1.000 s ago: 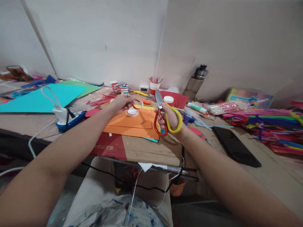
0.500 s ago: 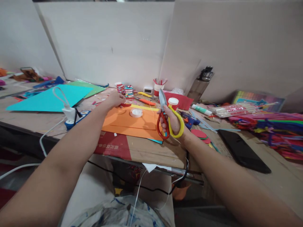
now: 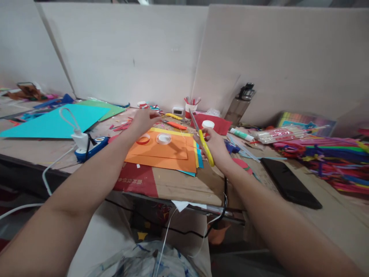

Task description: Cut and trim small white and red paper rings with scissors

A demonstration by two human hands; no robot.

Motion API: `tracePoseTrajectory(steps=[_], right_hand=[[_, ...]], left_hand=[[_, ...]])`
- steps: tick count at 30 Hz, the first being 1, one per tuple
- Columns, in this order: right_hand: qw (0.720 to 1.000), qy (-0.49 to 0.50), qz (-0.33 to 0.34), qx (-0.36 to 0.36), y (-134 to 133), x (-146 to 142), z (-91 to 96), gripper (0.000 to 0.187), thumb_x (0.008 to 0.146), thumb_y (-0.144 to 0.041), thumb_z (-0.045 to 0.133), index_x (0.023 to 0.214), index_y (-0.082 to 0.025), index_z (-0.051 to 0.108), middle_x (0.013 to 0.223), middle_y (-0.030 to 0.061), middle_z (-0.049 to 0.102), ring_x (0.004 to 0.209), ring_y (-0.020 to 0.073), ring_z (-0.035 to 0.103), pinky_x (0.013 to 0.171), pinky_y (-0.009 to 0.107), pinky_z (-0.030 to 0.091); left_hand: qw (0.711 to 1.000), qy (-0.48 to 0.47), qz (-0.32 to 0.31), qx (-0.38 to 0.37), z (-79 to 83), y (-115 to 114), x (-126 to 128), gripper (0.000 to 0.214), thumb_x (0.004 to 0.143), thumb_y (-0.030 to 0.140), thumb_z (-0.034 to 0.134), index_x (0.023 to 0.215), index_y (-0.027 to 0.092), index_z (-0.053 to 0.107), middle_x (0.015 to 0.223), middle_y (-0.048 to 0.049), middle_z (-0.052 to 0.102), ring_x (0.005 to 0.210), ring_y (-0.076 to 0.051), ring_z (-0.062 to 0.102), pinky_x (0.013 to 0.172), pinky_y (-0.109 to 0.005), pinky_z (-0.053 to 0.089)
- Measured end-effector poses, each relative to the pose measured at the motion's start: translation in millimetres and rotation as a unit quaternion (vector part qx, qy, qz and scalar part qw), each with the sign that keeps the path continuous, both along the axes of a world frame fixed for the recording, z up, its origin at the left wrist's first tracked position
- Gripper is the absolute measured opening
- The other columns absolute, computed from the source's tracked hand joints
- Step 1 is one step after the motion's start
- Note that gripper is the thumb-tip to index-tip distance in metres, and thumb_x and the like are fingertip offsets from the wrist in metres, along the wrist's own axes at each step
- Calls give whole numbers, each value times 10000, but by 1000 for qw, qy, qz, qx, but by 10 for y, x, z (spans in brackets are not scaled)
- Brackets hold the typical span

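My right hand is closed around scissors with a yellow handle, their blades pointing up and away from me. My left hand hovers over the far left part of the paper, its fingers stretched to the right and nothing visible in them. Just beyond it stand small striped cylinders, partly hidden by the hand. A red ring with a pale inside lies on the orange paper. Beside this ring lies a white tape roll.
Orange-handled pliers lie behind the paper. A red pot of sticks and a white-lidded jar stand farther right. A phone, a glue stick and pipe cleaners lie right; a power strip sits left.
My left hand has let go of the red ring, which now lies nearer me on the orange paper, and has shifted right. The scissors have turned in my right hand, showing mainly the yellow handle.
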State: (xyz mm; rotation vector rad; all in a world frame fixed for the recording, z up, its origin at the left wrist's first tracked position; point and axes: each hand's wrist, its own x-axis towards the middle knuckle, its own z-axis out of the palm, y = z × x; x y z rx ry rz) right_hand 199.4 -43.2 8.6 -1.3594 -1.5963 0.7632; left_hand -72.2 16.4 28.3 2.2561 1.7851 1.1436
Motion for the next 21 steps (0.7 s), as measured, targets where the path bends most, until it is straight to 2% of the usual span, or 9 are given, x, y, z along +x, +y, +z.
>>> tracePoseTrajectory(steps=[2, 4, 6, 10, 12, 15, 17, 21], right_hand=[[1000, -11, -7, 15, 34, 26, -28, 449, 710, -547, 725, 988, -230, 570, 623, -47, 561, 456, 104, 494, 413, 220, 393], [1000, 5, -11, 23, 49, 46, -41, 438, 714, -554, 713, 982, -234, 580, 635, -42, 565, 465, 106, 492, 416, 222, 389], [999, 28, -10, 24, 59, 64, -47, 424, 713, -548, 708, 976, -239, 586, 625, -45, 557, 454, 106, 479, 406, 221, 378], [999, 50, 0, 15, 98, 96, -56, 392, 692, -512, 730, 932, -234, 594, 603, -49, 547, 448, 104, 462, 401, 220, 367], [999, 52, 4, 16, 120, 107, -59, 381, 690, -501, 732, 922, -232, 596, 604, -46, 552, 458, 106, 467, 409, 219, 371], [999, 50, 4, 18, 139, 115, -58, 380, 692, -500, 730, 925, -230, 597, 615, -41, 560, 473, 108, 479, 424, 221, 383], [999, 45, 4, 19, 143, 117, -59, 384, 698, -510, 723, 930, -231, 597, 626, -38, 567, 480, 109, 485, 430, 224, 391], [999, 35, -1, 33, 147, 118, -73, 386, 702, -524, 721, 922, -231, 599, 635, -34, 569, 480, 109, 486, 429, 226, 389]], left_hand=[[993, 23, -115, -1, -61, 2, 204, 247, 879, 275, 591, 1029, 168, 755, 1034, -94, 742, 960, -186, 660, 887, -293, 485], [979, 92, -183, 0, -125, 3, 397, 266, 879, 209, 580, 1094, 168, 732, 1192, -111, 696, 1122, -199, 624, 995, -314, 458], [955, 192, -224, -20, -168, 1, 555, 364, 862, 136, 565, 1204, 170, 683, 1324, -123, 629, 1223, -220, 583, 1055, -332, 427], [915, 332, -206, -99, -189, 1, 762, 574, 819, 88, 574, 1379, 215, 555, 1406, -134, 575, 1167, -258, 619, 956, -322, 472], [903, 365, -188, -123, -199, 23, 824, 556, 821, 102, 569, 1364, 221, 570, 1334, -139, 629, 1081, -258, 652, 867, -298, 485], [902, 380, -173, -113, -237, 83, 871, 359, 864, 132, 495, 1160, 179, 692, 1082, -133, 726, 907, -220, 679, 767, -271, 463], [907, 370, -179, -86, -268, 121, 872, 272, 860, 143, 489, 988, 158, 728, 946, -119, 736, 829, -200, 668, 732, -264, 439], [908, 371, -180, -77, -295, 151, 849, 231, 847, 166, 500, 869, 147, 729, 889, -113, 734, 792, -191, 647, 686, -267, 402]])
